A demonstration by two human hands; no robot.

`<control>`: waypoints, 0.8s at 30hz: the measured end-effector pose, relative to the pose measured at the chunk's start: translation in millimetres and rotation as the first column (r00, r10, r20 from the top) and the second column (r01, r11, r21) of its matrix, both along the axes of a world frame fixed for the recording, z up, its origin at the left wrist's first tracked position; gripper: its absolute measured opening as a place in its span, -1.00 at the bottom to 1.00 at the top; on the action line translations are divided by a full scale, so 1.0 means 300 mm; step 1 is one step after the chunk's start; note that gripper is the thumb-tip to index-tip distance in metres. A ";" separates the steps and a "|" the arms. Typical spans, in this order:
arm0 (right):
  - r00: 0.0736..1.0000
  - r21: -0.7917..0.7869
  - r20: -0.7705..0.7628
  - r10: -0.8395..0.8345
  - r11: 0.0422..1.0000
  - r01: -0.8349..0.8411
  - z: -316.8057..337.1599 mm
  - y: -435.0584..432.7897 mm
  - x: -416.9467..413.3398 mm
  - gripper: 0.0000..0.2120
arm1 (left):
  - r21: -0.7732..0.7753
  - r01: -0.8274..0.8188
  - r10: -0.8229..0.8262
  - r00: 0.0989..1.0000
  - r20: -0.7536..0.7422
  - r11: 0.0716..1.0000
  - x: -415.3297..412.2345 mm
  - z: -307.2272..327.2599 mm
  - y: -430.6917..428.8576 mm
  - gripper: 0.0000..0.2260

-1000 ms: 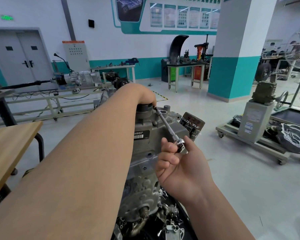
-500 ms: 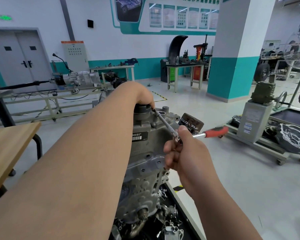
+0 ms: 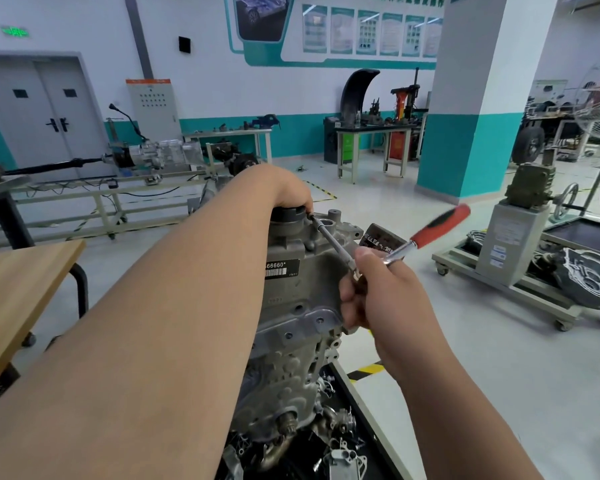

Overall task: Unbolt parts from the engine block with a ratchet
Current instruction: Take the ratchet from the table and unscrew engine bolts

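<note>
A grey engine block (image 3: 302, 306) stands upright in front of me, with a barcode label on its face. My left hand (image 3: 284, 188) rests on the black cap (image 3: 286, 216) at the block's top and holds the far tip of the ratchet's extension bar (image 3: 329, 240) there. My right hand (image 3: 378, 292) grips the ratchet's head at the near end of that bar. The ratchet's red and black handle (image 3: 440, 226) sticks up to the right and is blurred.
Loose metal parts (image 3: 340, 445) lie in a black tray at the block's foot. A wooden table (image 3: 18, 292) is at my left. A wheeled stand with gear housings (image 3: 520, 258) sits to the right. Workbenches and a teal pillar (image 3: 465, 133) stand farther back.
My right hand has turned the ratchet, so the red handle, hidden one second ago, has swung out to the right and then higher. My left hand has stayed on the cap.
</note>
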State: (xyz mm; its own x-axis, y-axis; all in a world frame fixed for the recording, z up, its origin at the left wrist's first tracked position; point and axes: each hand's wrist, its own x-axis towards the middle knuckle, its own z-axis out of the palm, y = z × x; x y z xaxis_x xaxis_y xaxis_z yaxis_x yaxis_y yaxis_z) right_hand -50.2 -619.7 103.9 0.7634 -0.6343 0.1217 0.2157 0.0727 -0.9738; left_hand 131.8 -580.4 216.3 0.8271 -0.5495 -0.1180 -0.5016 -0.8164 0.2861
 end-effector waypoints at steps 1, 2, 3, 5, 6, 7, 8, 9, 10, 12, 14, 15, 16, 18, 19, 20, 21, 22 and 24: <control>0.999 0.158 0.034 0.037 0.987 -0.042 -0.003 0.004 0.000 -0.80 | -0.007 0.005 -0.005 1.000 0.013 1.000 -0.003 -0.001 0.004 -0.80; 0.995 0.314 0.073 0.062 0.946 -0.082 -0.005 0.010 0.001 -0.78 | -0.013 0.009 -0.009 1.000 0.023 1.000 -0.007 0.000 0.008 -0.80; 0.991 0.446 0.109 0.074 0.888 -0.115 -0.007 0.016 0.005 -0.77 | -0.017 0.015 -0.014 0.999 0.031 1.000 -0.012 0.001 0.012 -0.80; 0.984 0.596 0.158 0.079 0.787 -0.159 -0.015 0.031 0.010 -0.74 | -0.012 0.032 -0.031 0.999 0.041 0.999 -0.020 0.004 0.015 -0.81; 0.980 0.630 0.179 0.085 0.756 -0.181 -0.020 0.039 0.012 -0.71 | -0.009 0.045 -0.044 0.998 0.045 0.999 -0.022 0.004 0.015 -0.79; 0.975 0.654 0.202 0.094 0.728 -0.206 -0.024 0.047 0.013 -0.68 | -0.009 0.052 -0.052 0.997 0.048 0.999 -0.024 0.003 0.015 -0.78; 0.969 0.679 0.224 0.105 0.697 -0.233 -0.027 0.055 0.013 -0.66 | -0.013 0.051 -0.050 0.998 0.047 0.999 -0.023 0.003 0.017 -0.78; 0.962 0.705 0.247 0.115 0.660 -0.260 -0.028 0.061 0.011 -0.65 | -0.020 0.046 -0.045 0.998 0.042 0.999 -0.019 0.001 0.019 -0.78; 0.955 0.729 0.271 0.121 0.622 -0.286 -0.026 0.066 0.011 -0.64 | -0.029 0.037 -0.036 0.999 0.025 0.999 -0.014 0.000 0.022 -0.77; 0.939 0.763 0.322 0.123 0.554 -0.334 -0.023 0.071 0.008 -0.61 | -0.052 0.012 -0.013 0.999 -0.031 0.999 -0.006 -0.001 0.028 -0.76; 0.928 0.784 0.353 0.122 0.502 -0.365 -0.020 0.075 0.008 -0.59 | -0.065 0.003 -0.008 0.998 -0.068 0.998 -0.003 -0.002 0.030 -0.71; 0.925 0.789 0.359 0.124 0.489 -0.371 -0.020 0.076 0.008 -0.58 | -0.066 0.006 -0.011 0.997 -0.071 0.998 -0.001 -0.002 0.030 -0.67; 0.925 0.790 0.359 0.127 0.486 -0.373 -0.021 0.076 0.008 -0.58 | -0.063 0.011 -0.016 0.998 -0.066 0.998 -0.002 -0.002 0.030 -0.66; 0.926 0.783 0.353 0.135 0.499 -0.371 -0.023 0.073 0.006 -0.58 | -0.055 0.018 -0.022 0.997 -0.071 0.998 -0.001 0.000 0.027 -0.64; 0.927 0.780 0.348 0.138 0.507 -0.368 -0.024 0.070 0.005 -0.59 | -0.050 0.016 -0.020 0.996 -0.082 0.999 0.001 -0.001 0.027 -0.64; 0.928 0.774 0.344 0.141 0.518 -0.365 -0.025 0.067 0.006 -0.59 | -0.045 0.012 -0.016 0.996 -0.087 0.999 0.003 0.000 0.027 -0.64; 0.930 0.766 0.338 0.144 0.533 -0.361 -0.026 0.063 0.005 -0.59 | -0.043 0.011 -0.014 0.996 -0.088 0.999 0.004 0.001 0.027 -0.64; 0.934 0.754 0.327 0.146 0.555 -0.351 -0.027 0.061 0.007 -0.59 | -0.042 0.008 -0.011 0.996 -0.085 0.999 0.006 0.001 0.027 -0.63; 0.948 0.713 0.284 0.141 0.630 -0.307 -0.034 0.058 0.011 -0.58 | -0.044 0.003 -0.007 0.996 -0.090 0.999 0.008 0.002 0.026 -0.61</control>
State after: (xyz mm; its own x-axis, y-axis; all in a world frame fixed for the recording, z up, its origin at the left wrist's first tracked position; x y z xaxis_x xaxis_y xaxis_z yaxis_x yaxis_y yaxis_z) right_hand -46.8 -602.4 93.7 0.9094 -0.3850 -0.1575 0.2586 0.8198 -0.5109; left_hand 134.3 -572.6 216.8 0.8112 -0.5603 -0.1676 -0.4765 -0.7993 0.3661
